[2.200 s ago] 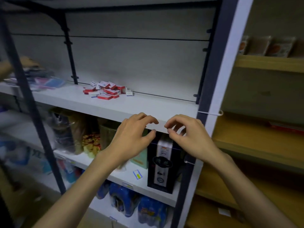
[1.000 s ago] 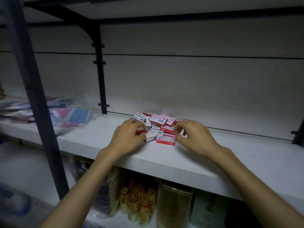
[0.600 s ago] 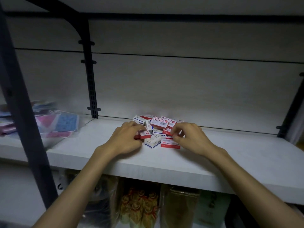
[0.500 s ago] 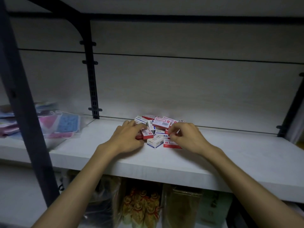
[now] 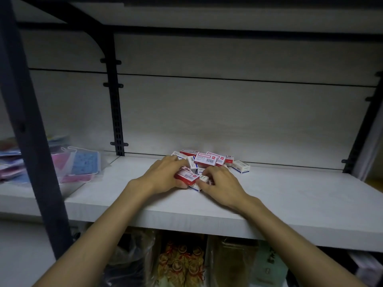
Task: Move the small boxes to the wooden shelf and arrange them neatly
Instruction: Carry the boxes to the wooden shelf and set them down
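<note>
Both hands are at the near edge of a loose heap of small boxes (image 5: 207, 162) lying on a white shelf board (image 5: 279, 195), toward its far middle. The boxes are red-and-white and blue-and-white, tumbled at all angles, some lying on others, and one blue-and-white box (image 5: 241, 166) sits a little apart at the right of the heap.

The left hand (image 5: 165, 179) has its fingers curled over a red-and-white box (image 5: 186, 177) at the near left of the pile, with the thumb under its near edge, so the box is tilted up off the board. The right hand (image 5: 219, 184) is curled just beside it, its fingertips (image 5: 204, 178) pinching a white box (image 5: 203, 178) at the near side of the heap; how many boxes lie under its palm is probably more than one, but the hand hides them.

The two hands close in from either side, which reads as gathering a handful together rather than lifting one at a time. That suits such small, light cartons, which slide easily on the smooth board.

No box has reached a wooden shelf yet; only a sliver of tan surface (image 5: 375, 184) shows at the far right edge, past the dark upright (image 5: 364, 125).

Left of the heap, beyond a dark post (image 5: 31, 121), lie clear packets of pink and blue face masks (image 5: 80, 164). Bagged goods (image 5: 182, 262) fill the shelf below.
</note>
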A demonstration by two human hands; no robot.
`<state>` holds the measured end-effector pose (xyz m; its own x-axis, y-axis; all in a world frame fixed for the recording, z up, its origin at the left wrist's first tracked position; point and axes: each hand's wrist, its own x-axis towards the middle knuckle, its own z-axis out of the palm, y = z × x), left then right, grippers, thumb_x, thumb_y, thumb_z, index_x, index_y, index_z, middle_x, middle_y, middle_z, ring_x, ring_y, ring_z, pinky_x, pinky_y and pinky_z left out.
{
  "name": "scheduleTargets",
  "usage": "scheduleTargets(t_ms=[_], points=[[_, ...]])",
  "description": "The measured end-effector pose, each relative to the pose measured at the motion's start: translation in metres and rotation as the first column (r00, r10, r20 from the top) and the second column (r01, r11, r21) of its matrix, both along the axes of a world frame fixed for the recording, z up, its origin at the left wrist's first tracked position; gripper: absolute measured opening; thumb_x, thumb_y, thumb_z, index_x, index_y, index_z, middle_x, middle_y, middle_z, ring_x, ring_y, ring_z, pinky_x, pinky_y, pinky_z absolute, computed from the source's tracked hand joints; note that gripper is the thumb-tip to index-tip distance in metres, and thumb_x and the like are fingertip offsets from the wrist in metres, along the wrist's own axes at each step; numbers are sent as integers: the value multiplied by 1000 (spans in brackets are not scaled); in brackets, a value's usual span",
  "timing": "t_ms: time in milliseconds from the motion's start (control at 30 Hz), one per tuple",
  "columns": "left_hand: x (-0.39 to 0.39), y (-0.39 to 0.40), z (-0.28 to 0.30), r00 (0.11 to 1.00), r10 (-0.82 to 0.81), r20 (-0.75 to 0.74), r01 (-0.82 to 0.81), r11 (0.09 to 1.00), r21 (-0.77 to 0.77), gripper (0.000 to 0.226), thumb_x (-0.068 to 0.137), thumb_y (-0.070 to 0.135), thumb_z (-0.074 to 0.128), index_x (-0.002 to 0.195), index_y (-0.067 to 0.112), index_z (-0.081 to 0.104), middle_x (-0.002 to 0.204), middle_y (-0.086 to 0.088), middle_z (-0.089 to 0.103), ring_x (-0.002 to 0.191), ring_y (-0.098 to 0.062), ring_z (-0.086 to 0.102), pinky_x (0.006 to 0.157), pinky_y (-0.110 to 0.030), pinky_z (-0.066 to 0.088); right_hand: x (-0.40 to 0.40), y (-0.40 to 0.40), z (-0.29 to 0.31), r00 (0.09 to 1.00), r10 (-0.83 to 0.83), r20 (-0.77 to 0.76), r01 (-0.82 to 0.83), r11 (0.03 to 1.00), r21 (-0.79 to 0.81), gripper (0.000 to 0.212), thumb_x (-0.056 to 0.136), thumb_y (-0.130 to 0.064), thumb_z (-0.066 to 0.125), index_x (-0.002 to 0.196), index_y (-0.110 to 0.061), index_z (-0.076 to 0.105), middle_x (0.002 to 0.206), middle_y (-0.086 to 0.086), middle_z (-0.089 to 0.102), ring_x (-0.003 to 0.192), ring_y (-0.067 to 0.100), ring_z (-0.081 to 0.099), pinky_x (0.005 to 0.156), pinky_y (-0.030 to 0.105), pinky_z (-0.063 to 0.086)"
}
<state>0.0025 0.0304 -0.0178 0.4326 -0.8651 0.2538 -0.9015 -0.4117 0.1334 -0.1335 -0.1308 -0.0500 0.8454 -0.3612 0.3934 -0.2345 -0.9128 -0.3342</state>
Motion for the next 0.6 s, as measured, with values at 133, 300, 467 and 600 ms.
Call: scheduleTargets(t_ms=[133,300,467,600], points=[[1,7,1,998,58,26,-57,998,-32,63,61,66,82,111,35,61,103,11,45,102,-14,44,77,-32,39,2,-5,1,999,54,1,-54,994,97,43,85,-52,67,115,-21,69,105,-7,66,101,15,53,86,38,48],[-2,29,-3,955,122,-270,-197,942,-272,64,48,64,90,87,27,54,89,18,66,82,-5,60,64,-31,50,-2,-9,4,996,94,-5,-91,975,202,65,75,-55,76,131,-26,63,116,-4,59,112,16,46,97,37,45],[-16,45,-3,810,-42,-585,-271,857,-438,43,61,36,94,96,30,71,88,16,74,77,3,67,62,-17,51,-7,-3,3,982,185,39,-188,925,331,60,67,-48,85,119,-42,57,113,-9,60,109,11,56,93,36,52],[-22,47,-8,666,-168,-727,-342,797,-497,44,66,7,92,103,19,71,93,2,75,82,-12,72,63,-25,59,-6,5,5,975,194,108,-222,858,463,58,68,-13,90,113,-27,55,87,-8,60,70,-1,57,66,21,50]])
